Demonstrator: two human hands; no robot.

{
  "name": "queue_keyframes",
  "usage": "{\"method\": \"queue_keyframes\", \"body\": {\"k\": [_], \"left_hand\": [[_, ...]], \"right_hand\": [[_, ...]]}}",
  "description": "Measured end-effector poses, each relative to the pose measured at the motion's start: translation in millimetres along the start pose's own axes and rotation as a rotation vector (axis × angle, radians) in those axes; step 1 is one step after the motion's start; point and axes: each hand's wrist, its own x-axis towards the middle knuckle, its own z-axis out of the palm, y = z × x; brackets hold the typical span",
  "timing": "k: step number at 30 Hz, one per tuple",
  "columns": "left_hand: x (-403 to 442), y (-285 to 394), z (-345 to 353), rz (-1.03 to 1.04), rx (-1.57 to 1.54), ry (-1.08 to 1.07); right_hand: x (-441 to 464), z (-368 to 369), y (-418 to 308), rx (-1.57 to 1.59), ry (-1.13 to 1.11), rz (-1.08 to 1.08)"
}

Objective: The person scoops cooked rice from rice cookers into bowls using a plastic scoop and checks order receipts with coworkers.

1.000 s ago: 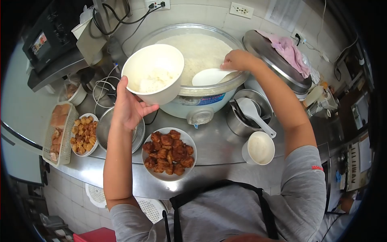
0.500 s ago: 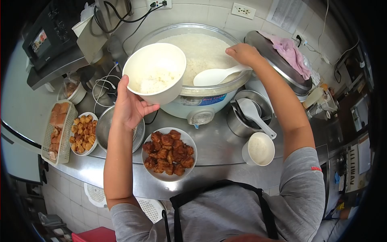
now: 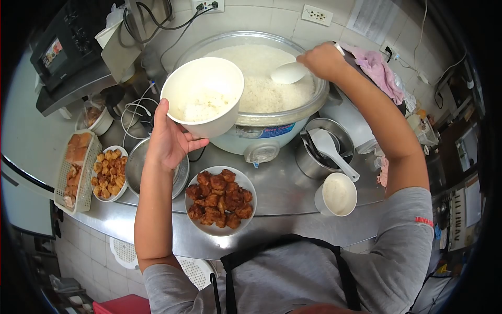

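My left hand [image 3: 175,137] grips a white bowl [image 3: 226,116] by its side and underside, tilted toward me, with some cooked rice [image 3: 205,106] at the bottom. My right hand [image 3: 325,60] is closed round the handle of a white rice paddle [image 3: 288,73]; its blade is over the rice inside the large rice cooker [image 3: 282,116]. The bowl is held at the cooker's front left rim. White rice [image 3: 261,94] fills much of the cooker.
A plate of browned meat pieces [image 3: 219,199] sits in front. Right of it stand a white cup [image 3: 337,196] and a metal pot [image 3: 308,159] with another paddle [image 3: 334,152]. At left are a bowl of fried pieces [image 3: 109,175], a strainer [image 3: 137,172] and a basket [image 3: 86,178].
My right hand has moved up and slightly right, lifting the paddle from the front rim toward the cooker's right side. My left hand and the bowl have barely shifted.
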Motion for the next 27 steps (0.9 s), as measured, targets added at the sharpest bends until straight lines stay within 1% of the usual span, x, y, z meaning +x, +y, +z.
{"method": "queue_keyframes", "body": {"k": [2,5,8,11,15,18,19,22,23,26,27], "left_hand": [[-1.2,-0.7,0.1,-0.010,-0.024,0.002],[-7.3,-1.2,3.6,-0.029,-0.071,0.016],[-19.7,-3.4,4.0,-0.003,-0.089,0.020],[-37.2,-9.3,-0.2,0.029,-0.132,0.018],[-58.1,-16.6,-3.7,0.015,-0.281,-0.039],[-72.7,-22.7,-1.9,0.033,-0.237,0.025],[-76.1,-25.2,-3.0,0.031,-0.233,0.009],[-86.9,-32.3,-3.4,0.017,-0.157,0.077],[-88.1,-38.5,-9.8,0.005,-0.167,0.060],[-89.2,-54.7,-14.0,-0.056,-0.135,0.157],[-87.2,-60.3,-16.0,-0.073,-0.153,0.139]], "right_hand": [[-3.4,-3.1,-9.4,-0.085,-0.006,-0.073],[-11.6,-11.3,-16.2,-0.047,-0.069,-0.134],[-21.8,-13.7,-16.7,0.102,-0.068,-0.073],[-24.0,-4.8,-17.6,0.236,-0.131,-0.071],[-17.3,0.1,-40.1,0.529,-0.173,-0.099],[6.4,29.6,-56.9,0.836,-0.116,-0.120],[15.9,34.0,-58.5,0.987,-0.184,-0.150],[26.8,40.5,-62.4,1.330,-0.203,-0.041],[27.5,38.8,-58.3,1.270,-0.161,-0.037],[22.6,25.3,-44.6,1.285,-0.201,0.057],[20.0,21.9,-38.7,1.315,-0.214,0.056]]}}
